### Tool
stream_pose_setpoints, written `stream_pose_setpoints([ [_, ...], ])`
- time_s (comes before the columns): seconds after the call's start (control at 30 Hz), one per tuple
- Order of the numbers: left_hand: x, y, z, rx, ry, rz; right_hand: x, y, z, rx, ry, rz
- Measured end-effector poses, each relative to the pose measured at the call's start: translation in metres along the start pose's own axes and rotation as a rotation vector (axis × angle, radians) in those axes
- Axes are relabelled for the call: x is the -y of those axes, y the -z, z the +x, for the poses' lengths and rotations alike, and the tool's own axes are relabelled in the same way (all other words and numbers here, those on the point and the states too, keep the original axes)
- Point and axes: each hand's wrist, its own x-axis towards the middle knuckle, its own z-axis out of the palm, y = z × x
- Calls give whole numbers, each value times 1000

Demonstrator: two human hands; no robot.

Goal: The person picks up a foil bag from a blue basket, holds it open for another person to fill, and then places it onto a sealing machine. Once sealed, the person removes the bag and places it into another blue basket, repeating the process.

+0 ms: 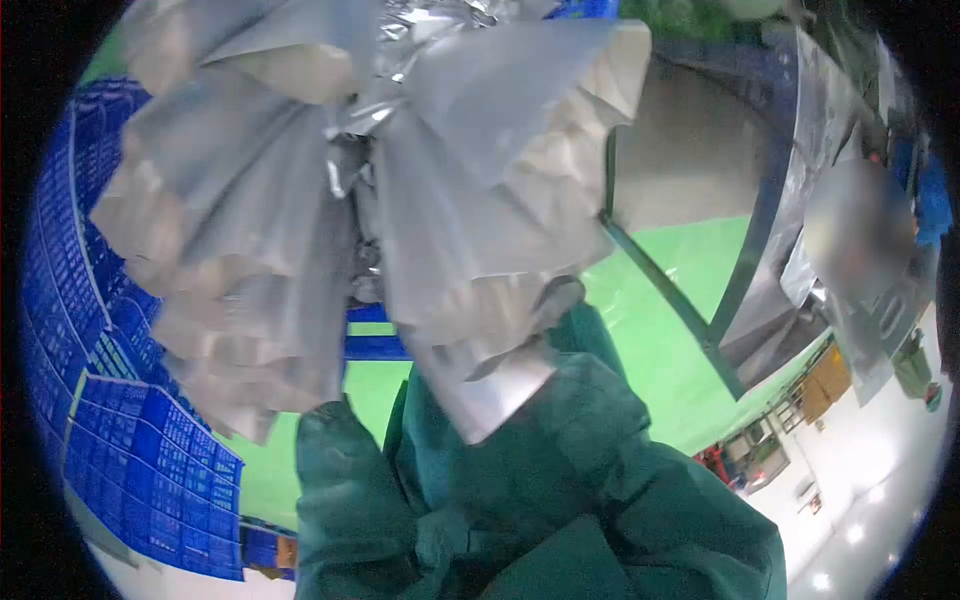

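Large silver foil bags [470, 190] fan out in overlapping layers right in front of me, with creased, stepped edges. A second fanned bundle of foil bags [245, 230] spreads on the left, and a narrow gap runs between the two. My right hand [561, 294], seemingly in a grey glove, shows only in part at the end of a green sleeve, curled against the edge of the right bundle. The left green sleeve [345, 460] reaches up under the left bundle, whose foil hides my left hand and its fingers. Crumpled shiny foil [430, 25] lies at the top between the bundles.
Blue lattice crates [150, 460] stand along the left side. Green floor [680, 290] shows below a grey panel with a dark frame [730, 370] on the right. Another person [860, 240], blurred, is at the far right.
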Motion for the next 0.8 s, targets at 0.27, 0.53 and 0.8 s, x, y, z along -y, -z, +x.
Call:
stream_pose_setpoints([
  [0.27, 20, 92, 19, -484, 210, -85, 45, -57, -33, 176, 132, 107],
  [0.53, 2, 81, 25, -336, 327, -402, -20, 153, -105, -681, -163, 658],
  [0.8, -7, 80, -1, -350, 521, -535, 48, 284, -152, -619, -64, 267],
])
